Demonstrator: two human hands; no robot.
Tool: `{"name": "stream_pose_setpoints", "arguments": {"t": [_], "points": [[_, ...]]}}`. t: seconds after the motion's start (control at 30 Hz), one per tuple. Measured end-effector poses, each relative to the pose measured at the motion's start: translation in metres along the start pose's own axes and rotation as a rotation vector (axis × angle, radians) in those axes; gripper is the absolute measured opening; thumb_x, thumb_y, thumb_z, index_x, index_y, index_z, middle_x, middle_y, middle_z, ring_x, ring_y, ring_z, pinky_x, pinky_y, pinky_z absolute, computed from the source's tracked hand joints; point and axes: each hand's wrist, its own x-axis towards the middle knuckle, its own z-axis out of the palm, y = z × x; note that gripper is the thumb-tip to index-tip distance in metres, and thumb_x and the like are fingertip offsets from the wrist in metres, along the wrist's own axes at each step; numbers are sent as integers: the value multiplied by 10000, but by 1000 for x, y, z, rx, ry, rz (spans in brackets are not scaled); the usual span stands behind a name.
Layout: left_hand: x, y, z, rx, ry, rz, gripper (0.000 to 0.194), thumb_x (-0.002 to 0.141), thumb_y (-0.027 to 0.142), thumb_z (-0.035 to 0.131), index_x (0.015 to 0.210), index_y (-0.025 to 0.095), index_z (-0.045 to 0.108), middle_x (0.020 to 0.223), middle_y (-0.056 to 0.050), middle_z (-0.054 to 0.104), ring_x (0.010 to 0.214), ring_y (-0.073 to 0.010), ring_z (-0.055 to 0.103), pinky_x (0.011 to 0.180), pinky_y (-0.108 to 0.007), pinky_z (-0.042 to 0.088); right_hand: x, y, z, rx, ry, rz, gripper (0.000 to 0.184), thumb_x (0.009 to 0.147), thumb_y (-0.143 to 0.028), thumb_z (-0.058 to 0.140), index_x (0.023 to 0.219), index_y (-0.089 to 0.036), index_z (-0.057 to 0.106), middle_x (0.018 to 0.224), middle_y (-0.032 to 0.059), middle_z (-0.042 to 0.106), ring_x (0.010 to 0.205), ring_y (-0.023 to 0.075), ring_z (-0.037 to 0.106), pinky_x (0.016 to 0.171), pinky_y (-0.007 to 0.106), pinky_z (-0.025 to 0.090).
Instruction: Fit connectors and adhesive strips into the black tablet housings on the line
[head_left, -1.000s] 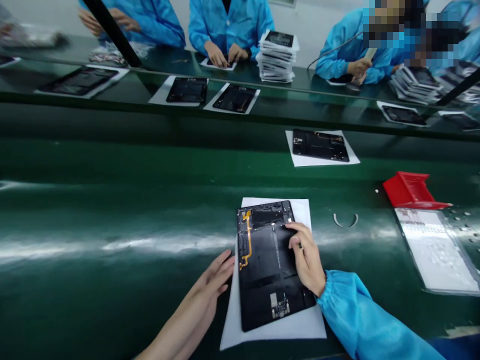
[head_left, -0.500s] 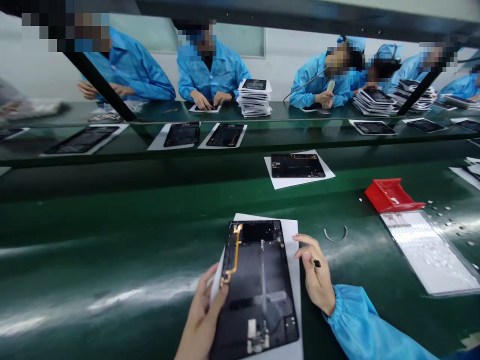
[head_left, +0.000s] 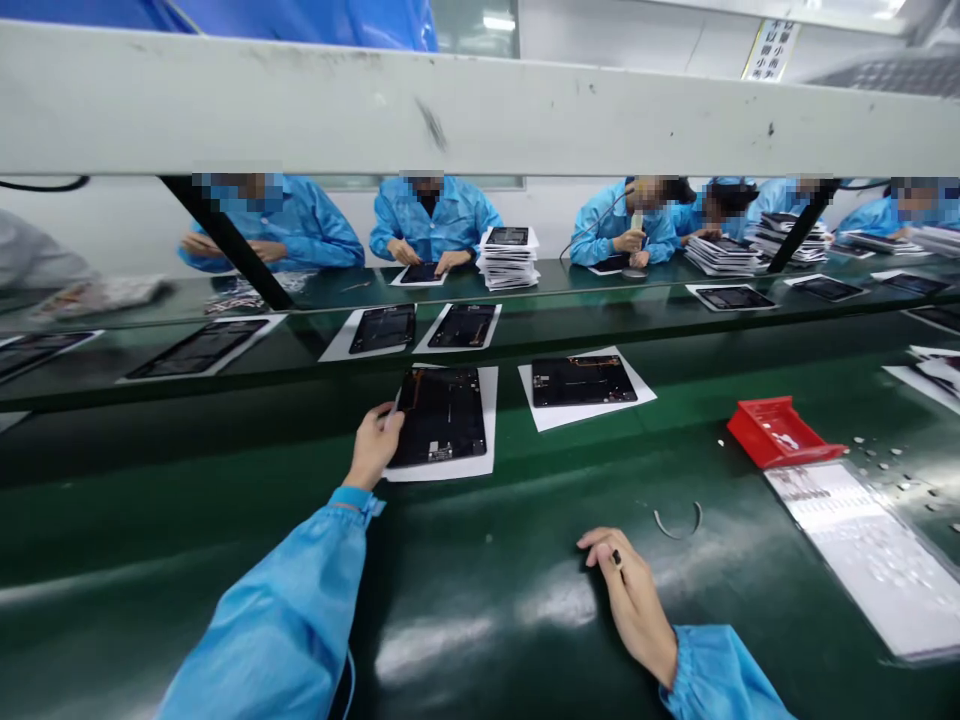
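My left hand (head_left: 373, 447) reaches forward to the left edge of a black tablet back panel (head_left: 441, 418), which lies on a white paper sheet (head_left: 480, 470). An orange flex strip runs along the panel's far edge. Whether my fingers grip the panel or only rest on it, I cannot tell. A second black panel (head_left: 583, 381) lies on its own paper further right, apart from both hands. My right hand (head_left: 630, 600) hovers nearer me over the green bench (head_left: 465, 570), pinching a small black piece (head_left: 616, 558) between its fingers.
A red plastic tray (head_left: 780, 432) and a clear sleeve over white sheets (head_left: 862, 555) sit on the right, with several small white bits (head_left: 885, 462) nearby. A curved strip (head_left: 677, 522) lies by my right hand. Co-workers in blue smocks (head_left: 427, 220) work across the bench behind a pale bar (head_left: 480, 110).
The first panel and its paper have moved forward, away from me, with my left hand stretched after them. My right hand has drawn back, and the view has tilted upward.
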Motion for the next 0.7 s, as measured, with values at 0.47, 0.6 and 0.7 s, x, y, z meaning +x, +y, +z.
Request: {"name": "stream_pose_setpoints", "arguments": {"t": [0.47,0.6,0.7], "points": [[-71,22,140,350,-496,731,321,916,257,436,1184,204,605,1421,-78,482,1363,-278,375,1128,-495,308,-1,1,2,26,-74,3,295,1047,-289,285,853,-220,496,936,34,567,923,169,533,845,283,386],[-58,29,142,370,-503,788,279,927,261,457,1176,190,562,1286,-105,574,1233,-246,505,1043,-429,426,0,-1,2,17,-79,-1,304,1045,-303,285,836,-215,488,924,37,571,895,169,538,822,279,393],[-50,34,145,386,-493,828,199,936,249,455,1066,187,592,1149,-103,631,1107,-233,573,995,-408,454,1,-2,1,19,-81,19,306,1043,-315,295,836,-213,496,920,39,576,886,174,546,811,280,399]]}}
